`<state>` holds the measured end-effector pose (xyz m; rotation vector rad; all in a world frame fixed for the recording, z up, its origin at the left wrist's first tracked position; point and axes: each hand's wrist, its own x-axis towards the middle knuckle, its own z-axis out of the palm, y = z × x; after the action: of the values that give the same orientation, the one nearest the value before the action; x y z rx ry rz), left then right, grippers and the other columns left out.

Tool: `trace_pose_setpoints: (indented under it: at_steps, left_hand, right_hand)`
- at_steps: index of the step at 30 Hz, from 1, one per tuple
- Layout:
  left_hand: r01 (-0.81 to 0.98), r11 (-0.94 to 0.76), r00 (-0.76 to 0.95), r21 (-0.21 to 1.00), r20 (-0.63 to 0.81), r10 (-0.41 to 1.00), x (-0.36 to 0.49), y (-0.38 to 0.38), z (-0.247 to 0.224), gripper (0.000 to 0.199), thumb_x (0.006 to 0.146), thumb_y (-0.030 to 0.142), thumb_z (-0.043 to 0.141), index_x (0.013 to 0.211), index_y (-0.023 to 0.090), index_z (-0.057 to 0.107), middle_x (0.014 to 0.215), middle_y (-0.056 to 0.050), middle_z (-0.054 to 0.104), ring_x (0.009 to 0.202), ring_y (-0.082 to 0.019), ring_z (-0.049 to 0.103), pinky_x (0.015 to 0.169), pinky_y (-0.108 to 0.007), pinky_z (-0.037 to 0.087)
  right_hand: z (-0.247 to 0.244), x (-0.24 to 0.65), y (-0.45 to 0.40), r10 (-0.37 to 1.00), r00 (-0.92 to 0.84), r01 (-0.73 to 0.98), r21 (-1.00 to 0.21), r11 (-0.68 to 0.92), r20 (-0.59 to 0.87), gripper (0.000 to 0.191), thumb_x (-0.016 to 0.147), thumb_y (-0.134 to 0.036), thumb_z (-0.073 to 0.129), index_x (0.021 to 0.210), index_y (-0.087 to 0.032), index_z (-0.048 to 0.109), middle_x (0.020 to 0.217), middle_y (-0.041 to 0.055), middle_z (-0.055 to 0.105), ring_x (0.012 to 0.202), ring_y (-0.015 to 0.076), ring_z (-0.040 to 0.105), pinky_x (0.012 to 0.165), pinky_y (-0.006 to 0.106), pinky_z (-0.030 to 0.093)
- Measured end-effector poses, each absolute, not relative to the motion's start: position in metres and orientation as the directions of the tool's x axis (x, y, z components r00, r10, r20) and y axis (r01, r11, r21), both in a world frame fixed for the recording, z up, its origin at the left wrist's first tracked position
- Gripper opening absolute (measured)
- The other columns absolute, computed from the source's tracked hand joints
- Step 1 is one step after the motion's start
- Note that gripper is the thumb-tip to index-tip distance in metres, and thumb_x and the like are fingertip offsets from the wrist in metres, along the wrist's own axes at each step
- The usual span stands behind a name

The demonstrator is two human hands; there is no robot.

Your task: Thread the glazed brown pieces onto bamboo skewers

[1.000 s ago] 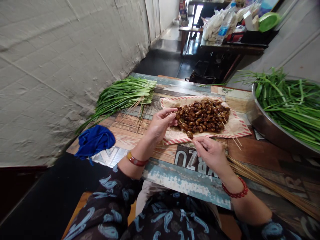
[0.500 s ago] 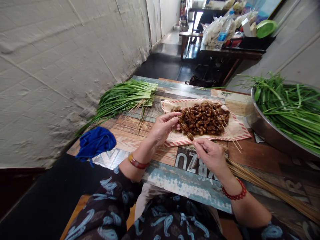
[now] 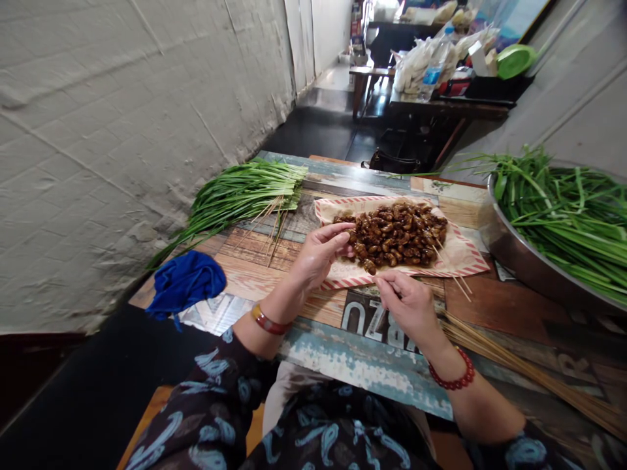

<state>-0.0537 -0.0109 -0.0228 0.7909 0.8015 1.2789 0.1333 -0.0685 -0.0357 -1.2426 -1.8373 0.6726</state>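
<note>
Brown, glossy silkworm pupae (image 3: 401, 225) lie heaped on a paper sheet with a red-striped border (image 3: 470, 261). My left hand (image 3: 323, 251) is closed at the heap's left side, thumb and fingers pinching a skewer of pupae (image 3: 369, 266). That skewer slants down toward my right hand (image 3: 406, 303). My right thumb and forefinger are pinched on its near end, just below the lowest pupa. Much of the skewer is hidden by the pupae and my fingers. Two pale skewers (image 3: 460, 281) rest on the paper's right side.
Bundled green chives (image 3: 245, 189) lie at the table's far left, with a few skewers over their cut ends. A blue cloth (image 3: 186, 284) is at the left edge. A metal basin (image 3: 514, 251) of chives stands right. Long bamboo skewers (image 3: 529, 372) lie beside my right forearm.
Both hands keep nearly the same pose, still pinching the skewer. The right hand has shifted slightly left, and the whole view has moved a little.
</note>
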Motion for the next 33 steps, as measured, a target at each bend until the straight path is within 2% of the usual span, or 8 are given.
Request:
trace_pose_setpoints:
  at_steps: [5,8,11,15,20,33]
  left_hand:
    - [-0.510,0.191,0.146,0.839,-0.135,0.980,-0.0570,-0.0105,-0.0209,0.046,0.072,0.034,0.077,0.113,0.017,0.067,0.086,-0.006,0.072,0.065,-0.009,0.059,0.064,-0.024,0.048]
    - [-0.542,0.275,0.232,0.794,-0.173,0.957,-0.0572,-0.0105,-0.0208,0.044,0.075,0.043,0.074,0.107,0.013,0.068,0.099,-0.013,0.072,0.074,-0.014,0.064,0.069,-0.027,0.050]
    - [-0.579,0.285,0.270,0.764,-0.151,0.951,-0.0562,-0.0111,-0.0210,0.043,0.073,0.041,0.076,0.106,0.014,0.068,0.105,-0.013,0.072,0.084,-0.017,0.067,0.078,-0.031,0.050]
    - [-0.616,0.237,0.246,0.751,-0.102,0.964,-0.0555,-0.0121,-0.0209,0.036,0.071,0.032,0.079,0.101,0.015,0.069,0.098,-0.010,0.073,0.087,-0.017,0.068,0.084,-0.031,0.049]
    - [-0.629,0.229,0.253,0.743,-0.083,0.964,-0.0555,-0.0131,-0.0199,0.027,0.072,0.027,0.078,0.094,0.014,0.069,0.091,-0.008,0.074,0.087,-0.016,0.067,0.084,-0.029,0.048]
    - [-0.609,0.230,0.232,0.759,-0.107,0.967,-0.0538,-0.0149,-0.0189,0.027,0.071,0.027,0.079,0.092,0.013,0.070,0.088,-0.008,0.074,0.085,-0.016,0.067,0.085,-0.029,0.047]
  right_hand:
    - [-0.0374,0.1351,-0.0693,0.932,-0.196,0.513,-0.778,0.363,0.305,0.021,0.092,-0.032,0.051,0.081,-0.021,0.065,0.053,-0.0032,0.057,0.049,0.0122,0.055,0.048,0.023,0.040]
    - [-0.0381,0.1354,-0.0690,0.924,-0.196,0.521,-0.763,0.382,0.328,0.020,0.092,-0.031,0.052,0.081,-0.021,0.065,0.053,-0.0034,0.057,0.049,0.0125,0.055,0.050,0.023,0.042]
    - [-0.0395,0.1353,-0.0685,0.916,-0.197,0.525,-0.752,0.399,0.349,0.020,0.092,-0.032,0.052,0.081,-0.022,0.066,0.052,-0.0036,0.057,0.048,0.0128,0.056,0.050,0.024,0.043]
    - [-0.0425,0.1357,-0.0682,0.915,-0.208,0.507,-0.762,0.403,0.346,0.021,0.093,-0.033,0.051,0.083,-0.021,0.066,0.053,-0.0036,0.058,0.048,0.0126,0.057,0.051,0.024,0.045]
    - [-0.0429,0.1353,-0.0689,0.908,-0.203,0.513,-0.750,0.418,0.367,0.021,0.094,-0.032,0.050,0.084,-0.021,0.065,0.055,-0.0037,0.058,0.047,0.0121,0.056,0.052,0.024,0.045]
    - [-0.0414,0.1307,-0.0702,0.898,-0.197,0.554,-0.711,0.433,0.393,0.021,0.094,-0.030,0.048,0.082,-0.022,0.064,0.056,-0.0023,0.060,0.049,0.0133,0.056,0.054,0.025,0.045]
